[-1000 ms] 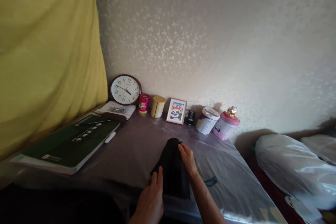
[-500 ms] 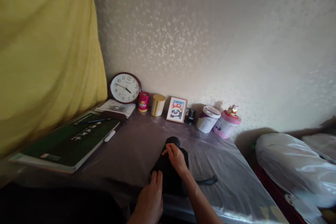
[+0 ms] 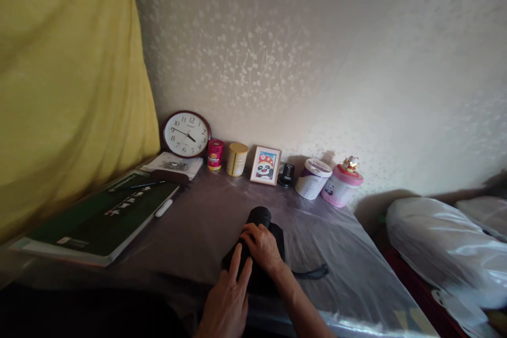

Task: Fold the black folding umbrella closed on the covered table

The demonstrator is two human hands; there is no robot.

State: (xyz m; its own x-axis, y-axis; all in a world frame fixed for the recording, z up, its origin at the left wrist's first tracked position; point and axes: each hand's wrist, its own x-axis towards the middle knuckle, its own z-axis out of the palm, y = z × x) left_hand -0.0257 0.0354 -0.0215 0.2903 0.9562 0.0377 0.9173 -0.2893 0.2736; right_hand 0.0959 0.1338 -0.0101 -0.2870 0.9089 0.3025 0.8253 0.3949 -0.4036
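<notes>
A black cloth item (image 3: 277,237) with a rounded, rolled-looking top end lies near the front of the table, and a dark strap (image 3: 312,272) sticks out to its right. On the cloth's left part rests my left hand (image 3: 231,290), two fingers spread and pointing forward. Just beyond it, my right hand (image 3: 262,247) lies over the upper part of the cloth, its fingers bent and pressed on the black fabric. The cloth's lower part is dark and partly hidden by my wrists.
Along the wall stand a clock (image 3: 187,134), a red can (image 3: 215,155), a yellow-lidded can (image 3: 237,159), a framed panda picture (image 3: 265,166), a black object (image 3: 286,175), a white tub (image 3: 313,179) and a pink tub (image 3: 341,186). A green book (image 3: 99,222) lies left.
My left hand has moved forward onto the cloth and its fingers have spread. My right hand has shifted slightly left and nearer, with its fingers more bent. The view has shifted slightly.
</notes>
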